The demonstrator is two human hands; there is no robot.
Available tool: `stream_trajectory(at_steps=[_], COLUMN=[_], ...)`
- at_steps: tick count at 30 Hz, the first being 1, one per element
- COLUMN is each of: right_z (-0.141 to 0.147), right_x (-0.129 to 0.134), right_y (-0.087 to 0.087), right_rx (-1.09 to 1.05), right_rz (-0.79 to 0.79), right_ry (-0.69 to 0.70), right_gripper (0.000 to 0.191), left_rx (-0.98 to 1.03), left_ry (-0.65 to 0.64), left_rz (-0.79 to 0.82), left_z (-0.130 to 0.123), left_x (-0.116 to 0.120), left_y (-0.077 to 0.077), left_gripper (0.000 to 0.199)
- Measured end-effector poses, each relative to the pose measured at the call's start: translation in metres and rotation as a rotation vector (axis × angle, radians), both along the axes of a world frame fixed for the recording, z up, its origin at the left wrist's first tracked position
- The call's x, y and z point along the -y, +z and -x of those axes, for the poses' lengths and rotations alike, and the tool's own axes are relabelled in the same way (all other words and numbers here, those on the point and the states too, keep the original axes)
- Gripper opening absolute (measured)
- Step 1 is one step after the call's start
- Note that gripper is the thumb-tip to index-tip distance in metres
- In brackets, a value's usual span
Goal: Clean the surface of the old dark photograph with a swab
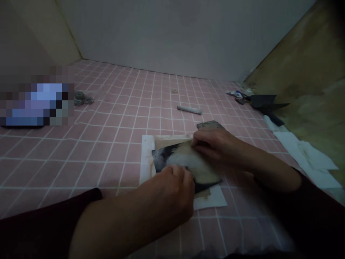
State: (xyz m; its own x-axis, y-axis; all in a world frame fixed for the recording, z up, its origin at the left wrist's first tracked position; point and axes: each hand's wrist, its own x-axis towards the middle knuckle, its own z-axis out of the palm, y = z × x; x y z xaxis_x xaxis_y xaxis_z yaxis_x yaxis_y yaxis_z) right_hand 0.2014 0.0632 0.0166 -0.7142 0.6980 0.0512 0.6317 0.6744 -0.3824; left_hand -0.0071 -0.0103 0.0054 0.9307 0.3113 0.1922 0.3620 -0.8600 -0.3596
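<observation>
A thin sheet (179, 157) with a tan and whitish middle and black edges lies slantwise between my hands. My left hand (174, 190) is closed at its near left edge, fingers curled over it; the fingertips are partly hidden. At the far right edge my right hand (212, 144) pinches the same sheet, thumb and fingers together. Beneath it is white paper (147, 162) with brownish stains, and a tan piece (203, 194) shows between the two. Just beyond my right hand sits a small greyish flat piece (210, 124), partly covered by the hand.
A pale tube-like stick (189, 109) and a small ring (174, 91) lie farther back on the pink checked cloth (113, 115). Small rolls (80, 95) are at left, beside a blurred-out bright screen (35, 104). Dark tools (265, 102) and white papers (304, 151) line the right wall.
</observation>
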Motion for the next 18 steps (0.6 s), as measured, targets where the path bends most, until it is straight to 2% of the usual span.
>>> stream_trajectory(at_steps=[2,5,12,15,18], right_z=[-0.006,-0.008,-0.002,0.001,0.005], right_x=[0.0,0.002,0.009,0.012,0.014], right_y=[0.006,0.012,0.007,0.005,0.002], right_rx=[-0.006,-0.183,-0.575,-0.67,-0.731], right_rz=[0.066,0.306,0.805,0.916,0.962], right_ry=[-0.053,-0.091,-0.125,-0.158,-0.232], right_gripper=[0.007,0.003,0.012,0.01,0.011], left_rx=[-0.009,0.001,0.051,0.068,0.054], left_ry=[-0.004,-0.011,-0.017,-0.03,-0.035], left_rz=[0.014,0.021,0.03,0.035,0.025], left_z=[0.001,0.002,0.003,0.003,0.003], left_x=[0.0,0.0,-0.002,-0.003,-0.004], left_y=[0.0,0.001,-0.001,-0.003,-0.004], left_gripper=[0.015,0.015,0.013,0.011,0.011])
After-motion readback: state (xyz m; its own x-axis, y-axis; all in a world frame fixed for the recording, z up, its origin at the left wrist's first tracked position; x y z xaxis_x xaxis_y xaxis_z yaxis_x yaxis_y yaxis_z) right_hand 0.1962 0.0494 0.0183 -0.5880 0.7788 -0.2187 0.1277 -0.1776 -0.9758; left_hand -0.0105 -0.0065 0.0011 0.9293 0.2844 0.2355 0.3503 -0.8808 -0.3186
